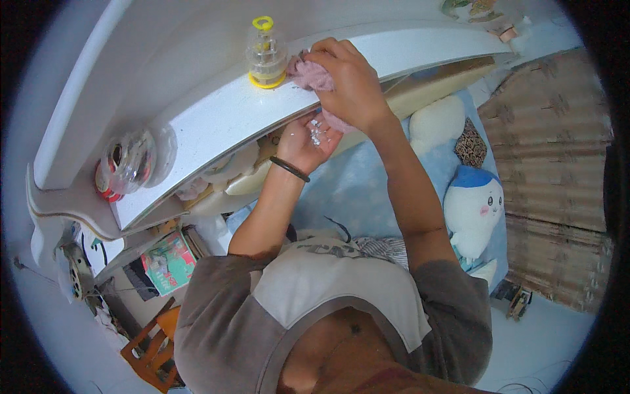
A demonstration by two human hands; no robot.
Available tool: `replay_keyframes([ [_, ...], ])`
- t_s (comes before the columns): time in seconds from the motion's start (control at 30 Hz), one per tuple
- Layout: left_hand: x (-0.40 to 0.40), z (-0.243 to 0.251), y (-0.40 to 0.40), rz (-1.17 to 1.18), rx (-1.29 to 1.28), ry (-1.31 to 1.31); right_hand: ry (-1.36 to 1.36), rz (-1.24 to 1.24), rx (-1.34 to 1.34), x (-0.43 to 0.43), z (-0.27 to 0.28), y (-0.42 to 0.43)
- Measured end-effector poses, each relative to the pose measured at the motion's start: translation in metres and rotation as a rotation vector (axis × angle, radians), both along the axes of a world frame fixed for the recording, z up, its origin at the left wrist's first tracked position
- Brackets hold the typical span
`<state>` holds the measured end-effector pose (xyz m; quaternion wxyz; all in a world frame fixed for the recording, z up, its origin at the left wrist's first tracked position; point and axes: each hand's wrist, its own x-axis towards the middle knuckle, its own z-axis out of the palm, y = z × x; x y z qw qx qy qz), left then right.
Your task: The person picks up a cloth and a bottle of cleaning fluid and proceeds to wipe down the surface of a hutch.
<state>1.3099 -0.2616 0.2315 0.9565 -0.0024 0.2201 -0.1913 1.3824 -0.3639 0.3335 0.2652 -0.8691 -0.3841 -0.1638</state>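
Observation:
My right hand [352, 83] grips a crumpled pink cloth [311, 74] against the top of a white shelf [216, 130]. Part of the cloth hangs over the shelf's front edge, beside the fingers of my left hand [300, 143]. That hand is cupped palm up just below the edge, and small white flakes [315, 137] lie in its palm. A dark bracelet [290, 169] circles the left wrist. Close to the cloth's left side, a clear plastic container with yellow rings [266, 56] stands upright on the shelf. Small dark specks are scattered on the shelf surface.
A clear round container with a red base [129, 165] sits at the shelf's left end. Below lies a bed with a blue cover [354, 192], bearing a white plush toy [475, 212]. A wooden chair [152, 347] is at lower left; brown curtains [551, 172] hang at right.

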Motion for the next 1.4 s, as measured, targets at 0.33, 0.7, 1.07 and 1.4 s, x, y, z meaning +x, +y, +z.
replay_keyframes([
  [0.33, -0.011, 0.024, 0.0, 0.026, 0.12, -0.029, 0.264, 0.218, 0.246, -0.035, 0.01, -0.025],
  [0.7, -0.002, 0.004, -0.003, -0.051, -0.068, -0.192, 0.49, -0.019, 0.588, -0.027, -0.002, -0.019],
  [1.07, -0.005, 0.035, -0.01, 0.038, 0.207, 0.081, 0.018, 0.113, 0.218, -0.021, -0.005, -0.02],
  [1.4, 0.008, -0.005, -0.009, -0.013, 0.148, -0.045, 0.414, -0.067, 0.61, -0.01, -0.011, -0.024],
])
